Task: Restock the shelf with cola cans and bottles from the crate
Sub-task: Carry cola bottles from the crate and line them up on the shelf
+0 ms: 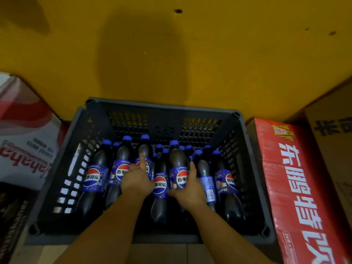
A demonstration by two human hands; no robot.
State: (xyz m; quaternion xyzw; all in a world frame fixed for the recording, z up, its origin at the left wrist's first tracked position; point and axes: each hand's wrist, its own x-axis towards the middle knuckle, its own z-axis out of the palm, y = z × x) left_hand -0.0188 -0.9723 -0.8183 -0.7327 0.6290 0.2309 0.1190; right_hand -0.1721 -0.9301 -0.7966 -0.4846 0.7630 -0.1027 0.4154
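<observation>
Down in the dark grey slatted plastic crate [162,106] nearly everything waits: blue-capped plastic cola bottles [94,176] packed close, no shelf or cans in view. My right grip [187,189] wraps a middle bottle [178,159]. My left grip [137,180] lies on its neighbour bottle [144,148], forefinger straight — closed or not, I cannot tell. A red shrink-wrapped carton [297,187] and a white-and-red carton [24,141] hem the crate in.

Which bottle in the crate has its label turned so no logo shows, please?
The bottle right of the right hand: its label shows only small print, others a round logo.
</observation>
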